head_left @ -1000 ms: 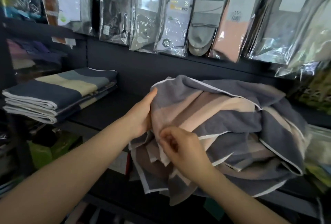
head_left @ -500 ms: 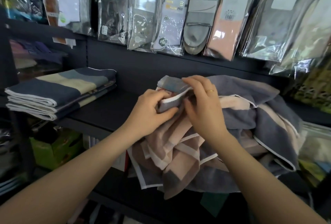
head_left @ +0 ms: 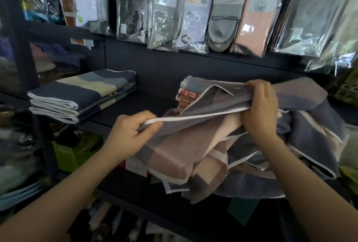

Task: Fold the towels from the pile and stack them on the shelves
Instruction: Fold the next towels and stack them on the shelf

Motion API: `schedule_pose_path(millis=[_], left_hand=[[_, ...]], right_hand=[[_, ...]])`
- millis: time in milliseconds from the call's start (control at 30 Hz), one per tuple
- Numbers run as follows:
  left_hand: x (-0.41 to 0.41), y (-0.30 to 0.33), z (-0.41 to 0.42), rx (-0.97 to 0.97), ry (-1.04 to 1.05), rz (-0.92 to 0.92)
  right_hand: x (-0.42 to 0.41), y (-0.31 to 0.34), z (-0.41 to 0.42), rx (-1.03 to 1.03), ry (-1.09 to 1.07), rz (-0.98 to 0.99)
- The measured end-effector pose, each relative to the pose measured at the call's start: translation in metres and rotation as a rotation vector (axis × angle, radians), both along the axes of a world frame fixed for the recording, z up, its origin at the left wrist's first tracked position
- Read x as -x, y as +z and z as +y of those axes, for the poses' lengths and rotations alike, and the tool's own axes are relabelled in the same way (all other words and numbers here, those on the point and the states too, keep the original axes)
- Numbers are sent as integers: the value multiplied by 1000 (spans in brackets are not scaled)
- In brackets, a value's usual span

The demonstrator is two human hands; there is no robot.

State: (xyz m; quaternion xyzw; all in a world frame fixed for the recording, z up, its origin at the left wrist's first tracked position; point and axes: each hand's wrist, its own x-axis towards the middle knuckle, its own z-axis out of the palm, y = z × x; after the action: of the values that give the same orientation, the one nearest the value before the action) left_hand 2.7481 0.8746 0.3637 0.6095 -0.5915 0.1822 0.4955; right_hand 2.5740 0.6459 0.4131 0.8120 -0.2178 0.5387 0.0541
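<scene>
Nearest, the left hand point(head_left: 133, 133) pinches the white-bound hem of a grey-and-pink striped towel point(head_left: 193, 145) between thumb and curled fingers; the right hand point(head_left: 258, 106), a ring on one finger, grips the same hem further along, bunched in a fist. The edge runs taut between the two hands; below it the rest of the towel sags in loose folds over the front lip of the dark shelf point(head_left: 124, 112). Judgement: soft terry, light, no stiffness, so it drapes wherever unsupported and will not hold a crease unless smoothed flat. It should not slip; the bound hem gives a firm line to pinch. Best hold is at the corners of one hem, so the cloth hangs square before folding; the present right-hand grip looks mid-edge, not at a corner. Behind and to the right lies the unfolded pile point(head_left: 310, 135), same stripes, tangled with the held towel, so layers may drag along. Further back, a small stack of patterned folded cloths point(head_left: 187, 94). Left on the shelf, folded blue-and-cream towels point(head_left: 81, 94), stacked. Farthest, packaged socks point(head_left: 195, 9) hang above.
</scene>
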Motion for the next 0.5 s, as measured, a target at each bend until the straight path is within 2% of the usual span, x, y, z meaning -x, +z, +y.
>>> schedule_pose_path(millis=[100,167,233,367,500], left_hand=[[-25,-18,11,39,164,175],[-39,-20,19,81,255,272],[-46,-14,29,124,268,343],[-44,12,52,182,182,335],[-40,43,83,276,62,330]], right_hand=[[-6,14,24,-25,43,21],[-22,23,49,130,115,95],[-41,32,78,210,276,177],[-85,39,131,108,586,271],[-123,34,180,-113,781,190]])
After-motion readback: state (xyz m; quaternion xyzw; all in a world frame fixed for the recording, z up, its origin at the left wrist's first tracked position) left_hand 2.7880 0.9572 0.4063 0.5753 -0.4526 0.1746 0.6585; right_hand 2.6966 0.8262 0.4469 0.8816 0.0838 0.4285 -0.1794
